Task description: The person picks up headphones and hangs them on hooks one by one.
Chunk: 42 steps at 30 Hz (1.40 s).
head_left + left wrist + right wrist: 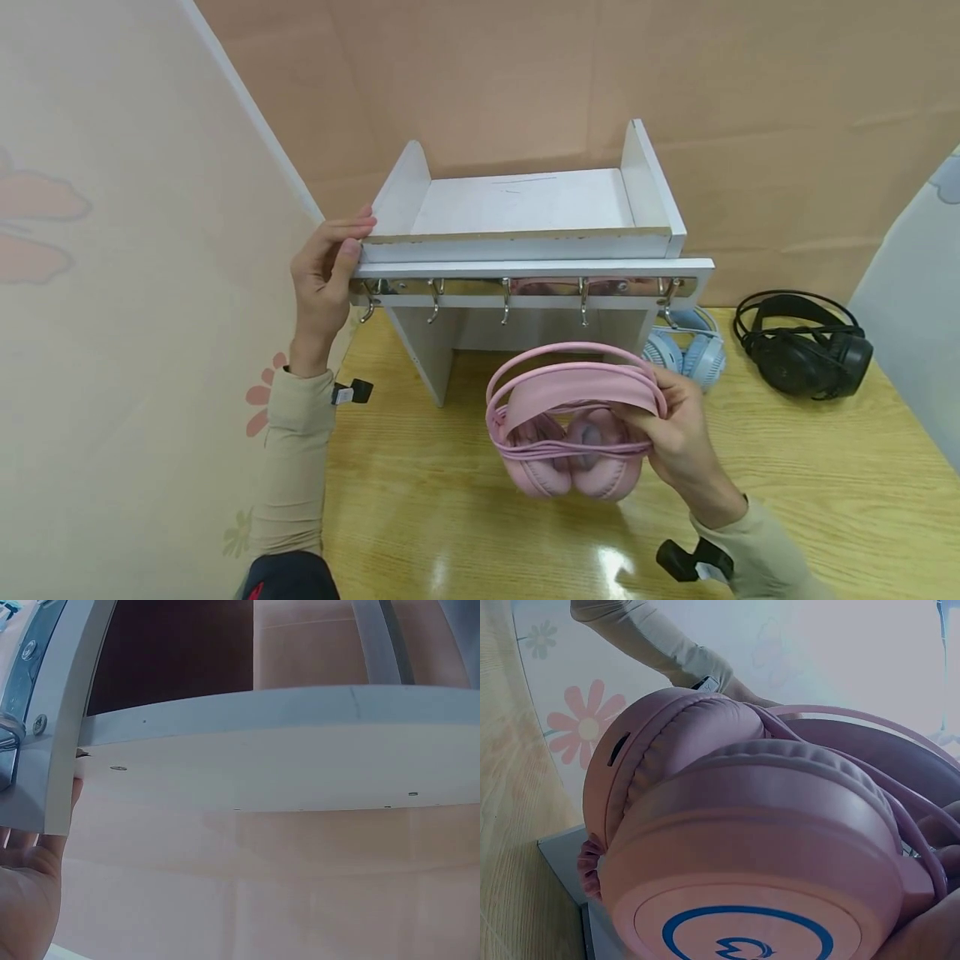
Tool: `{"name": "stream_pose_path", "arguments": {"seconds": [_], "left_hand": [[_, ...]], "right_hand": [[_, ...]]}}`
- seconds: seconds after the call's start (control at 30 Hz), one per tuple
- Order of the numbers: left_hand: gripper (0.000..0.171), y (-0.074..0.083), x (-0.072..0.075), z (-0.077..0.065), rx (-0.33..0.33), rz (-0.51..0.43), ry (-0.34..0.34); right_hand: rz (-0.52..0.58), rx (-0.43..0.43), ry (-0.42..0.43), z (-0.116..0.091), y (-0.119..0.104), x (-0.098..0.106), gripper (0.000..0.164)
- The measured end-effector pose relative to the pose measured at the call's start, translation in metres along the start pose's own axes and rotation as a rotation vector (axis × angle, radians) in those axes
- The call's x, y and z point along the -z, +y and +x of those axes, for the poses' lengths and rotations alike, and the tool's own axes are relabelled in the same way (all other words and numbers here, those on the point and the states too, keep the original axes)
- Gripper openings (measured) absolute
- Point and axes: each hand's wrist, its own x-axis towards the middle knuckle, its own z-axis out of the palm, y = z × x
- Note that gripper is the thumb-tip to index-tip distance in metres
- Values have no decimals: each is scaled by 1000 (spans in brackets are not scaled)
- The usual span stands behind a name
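A white wooden shelf [525, 248] with a row of metal hooks [506, 302] along its front stands on the table against the back. My left hand [322, 279] grips the shelf's left end, the thumb on the front side; in the left wrist view the board end [64, 750] hides part of the fingers. My right hand [678, 429] holds pink over-ear headphones [581, 390] by the right side of the headband, in the air in front of the shelf. Their cable is looped around them. One ear cup [742, 825] fills much of the right wrist view.
Light blue headphones [703, 360] lie on the wooden table [420, 500] by the shelf's right leg. Black headphones [810, 354] lie farther right. A pale wall [150, 333] with flower prints runs along the left, and brown paper [525, 75] covers the back.
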Motion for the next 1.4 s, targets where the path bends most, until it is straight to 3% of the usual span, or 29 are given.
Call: {"name": "stream_pose_path", "arguments": {"seconds": [0.23,0.53,1.0,1.4], "left_hand": [[22,2,1,1,15,-4,-17],[21,4,4,-1,43,-13,-30],[22,3,3,1,45,-12,-18],[21,3,3,1,46,-22,-29]], "right_hand": [[-109,-58,69,5,1,-10,56],[-153,-95,97,9,5,-19,48],[-124,-77,72,20,15,-33,40],[-141,-110,115,25,21,-46,34]]}}
